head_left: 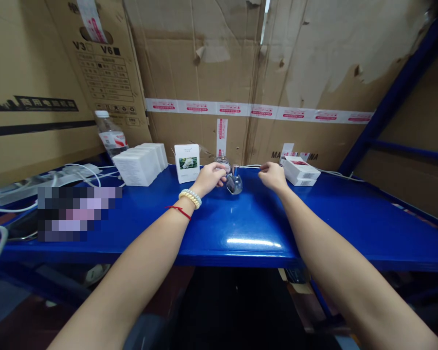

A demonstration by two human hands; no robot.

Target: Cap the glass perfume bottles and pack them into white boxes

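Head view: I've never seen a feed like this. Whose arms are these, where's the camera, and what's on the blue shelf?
The one picture comes from a camera worn on a person's head, looking forward and down, so both bare arms are their own. The left hand touches a small glass bottle on the blue shelf; whether it grips it is unclear. The right hand hovers beside it with nothing visible in its grip. Around them: a stack of white boxes, a white flower-print box, red-and-white boxes, a water bottle, cables.
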